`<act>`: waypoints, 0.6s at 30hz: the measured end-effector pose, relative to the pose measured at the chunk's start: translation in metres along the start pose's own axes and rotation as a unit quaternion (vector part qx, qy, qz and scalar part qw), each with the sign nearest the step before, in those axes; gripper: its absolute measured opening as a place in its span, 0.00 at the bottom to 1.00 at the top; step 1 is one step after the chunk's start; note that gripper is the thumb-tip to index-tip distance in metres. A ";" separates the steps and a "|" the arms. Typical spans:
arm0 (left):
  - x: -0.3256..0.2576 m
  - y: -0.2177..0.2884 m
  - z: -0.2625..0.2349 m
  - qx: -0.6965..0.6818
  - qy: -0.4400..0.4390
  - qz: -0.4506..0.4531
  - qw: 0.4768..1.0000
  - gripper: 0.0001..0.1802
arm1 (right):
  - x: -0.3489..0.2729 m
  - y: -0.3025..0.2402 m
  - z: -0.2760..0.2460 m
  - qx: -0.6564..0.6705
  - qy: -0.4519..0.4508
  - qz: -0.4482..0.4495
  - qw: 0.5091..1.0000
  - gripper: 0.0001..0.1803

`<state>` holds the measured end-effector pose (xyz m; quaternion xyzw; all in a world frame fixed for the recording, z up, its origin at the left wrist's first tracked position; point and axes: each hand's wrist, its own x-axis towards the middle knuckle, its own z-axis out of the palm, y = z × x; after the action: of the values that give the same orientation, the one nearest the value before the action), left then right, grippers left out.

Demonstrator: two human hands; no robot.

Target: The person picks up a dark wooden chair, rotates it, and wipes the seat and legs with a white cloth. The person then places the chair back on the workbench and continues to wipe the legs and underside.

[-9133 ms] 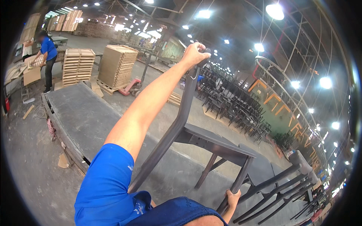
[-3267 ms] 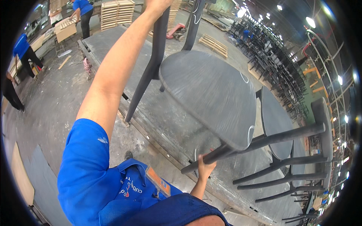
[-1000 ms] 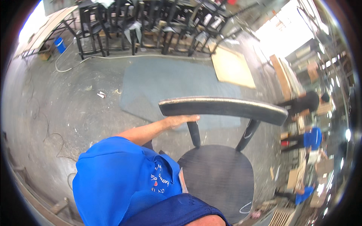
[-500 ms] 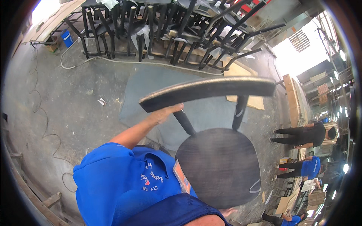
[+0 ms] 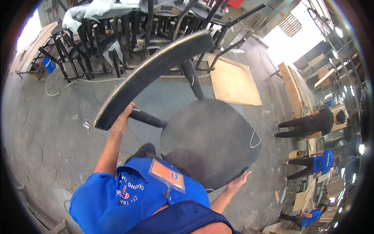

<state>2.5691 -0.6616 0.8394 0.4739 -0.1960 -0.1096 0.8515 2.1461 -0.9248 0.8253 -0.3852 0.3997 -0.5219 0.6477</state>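
A black chair (image 5: 210, 140) with a rounded seat and a curved backrest (image 5: 152, 74) is held tilted in front of me. Pale wood-coloured wear runs along the backrest's top edge. My left hand (image 5: 123, 119) is closed around the lower left part of the backrest, near its post. At the seat's near right edge, my right hand (image 5: 237, 181) grips the rim, its fingers partly hidden by the seat. A thin white loop (image 5: 255, 140) shows at the seat's right edge, and the chair's legs are hidden beneath.
Stacked dark chairs (image 5: 117, 43) fill the far side, with white wrapping (image 5: 89, 11) on some. A tan board (image 5: 235, 84) lies on the floor beyond the seat. Several people, one in black (image 5: 311, 124), are at the right among wood stacks. A blue bucket (image 5: 48, 65) stands far left.
The chair has swung counter-clockwise, its backrest moving left and its seat turning up and left. My right hand has come up from behind the seat's lower edge to its right rim.
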 end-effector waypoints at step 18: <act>0.218 -0.161 0.218 0.032 -0.088 -0.071 0.993 0.15 | 0.207 -0.009 0.045 0.004 0.158 -0.127 0.979 0.41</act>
<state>2.6696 -0.9944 0.8558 0.5023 -0.2392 -0.2042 0.8055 2.2129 -1.1263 0.8266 -0.3428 0.4425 -0.6562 0.5060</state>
